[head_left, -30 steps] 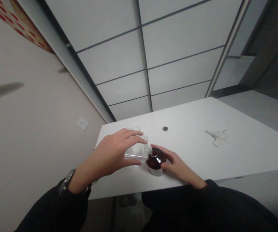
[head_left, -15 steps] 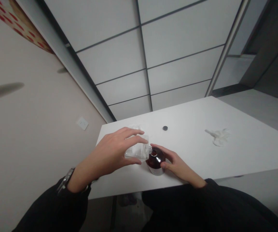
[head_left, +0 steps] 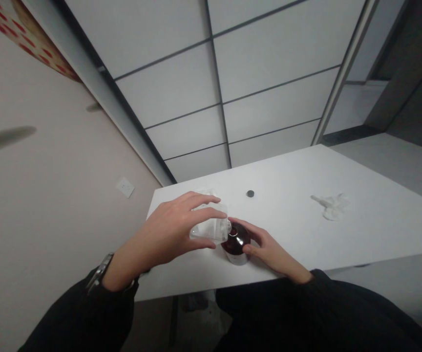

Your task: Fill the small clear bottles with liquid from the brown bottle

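From where I stand, the fingers of the person's left hand (head_left: 170, 222) are curled around a clear bottle (head_left: 213, 230), thumb on the near side and the other fingers over the far side, spread only as wide as its body. That bottle is tipped over on its side in the air, its neck at the open mouth of a brown bottle (head_left: 237, 247); whether the two touch I can't tell. The brown one stands on the surface (head_left: 287, 195) near its front edge, and the right hand (head_left: 269, 252) has it clasped from the right, fingers behind and thumb in front.

The left hand covers a good part of the clear bottle, and also of something white (head_left: 205, 192) just beyond, too hidden to make out. Past the brown bottle lies a small dark cap (head_left: 250, 193), flat and apart from everything, and well over to the person's right a crumpled white tissue (head_left: 333, 208). A metal band (head_left: 100, 274) circles the left wrist, below it a black sleeve (head_left: 82, 318).

The surface is plain white. Pale panels (head_left: 277, 58) with dark strips rise behind it, and a socket (head_left: 125, 187) sits on the wall (head_left: 68, 171) to the left
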`<state>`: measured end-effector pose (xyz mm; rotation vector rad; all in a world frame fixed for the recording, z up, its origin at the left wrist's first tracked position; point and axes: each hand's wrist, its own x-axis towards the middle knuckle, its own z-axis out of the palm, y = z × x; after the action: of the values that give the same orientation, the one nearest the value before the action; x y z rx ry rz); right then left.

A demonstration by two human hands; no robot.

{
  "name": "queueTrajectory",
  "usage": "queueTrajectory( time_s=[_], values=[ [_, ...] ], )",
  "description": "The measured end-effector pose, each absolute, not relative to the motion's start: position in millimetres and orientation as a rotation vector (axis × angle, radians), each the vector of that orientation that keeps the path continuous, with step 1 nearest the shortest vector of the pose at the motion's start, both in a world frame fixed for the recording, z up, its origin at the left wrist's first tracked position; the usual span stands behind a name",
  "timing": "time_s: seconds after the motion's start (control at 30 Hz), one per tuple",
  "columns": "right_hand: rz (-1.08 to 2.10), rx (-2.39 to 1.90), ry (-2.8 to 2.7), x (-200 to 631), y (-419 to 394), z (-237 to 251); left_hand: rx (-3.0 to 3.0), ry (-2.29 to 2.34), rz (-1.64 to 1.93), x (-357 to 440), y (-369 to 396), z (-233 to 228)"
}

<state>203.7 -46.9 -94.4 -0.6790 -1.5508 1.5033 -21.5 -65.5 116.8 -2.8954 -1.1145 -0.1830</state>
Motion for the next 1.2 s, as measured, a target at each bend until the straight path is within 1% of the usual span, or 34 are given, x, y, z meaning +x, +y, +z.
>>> queueTrajectory(
  time_s=[1.2],
  values=[
    [1.464, -0.702, -1.554, 202, -47, -95, -2.925, -1.020, -0.084, -12, -61, 123]
  ],
)
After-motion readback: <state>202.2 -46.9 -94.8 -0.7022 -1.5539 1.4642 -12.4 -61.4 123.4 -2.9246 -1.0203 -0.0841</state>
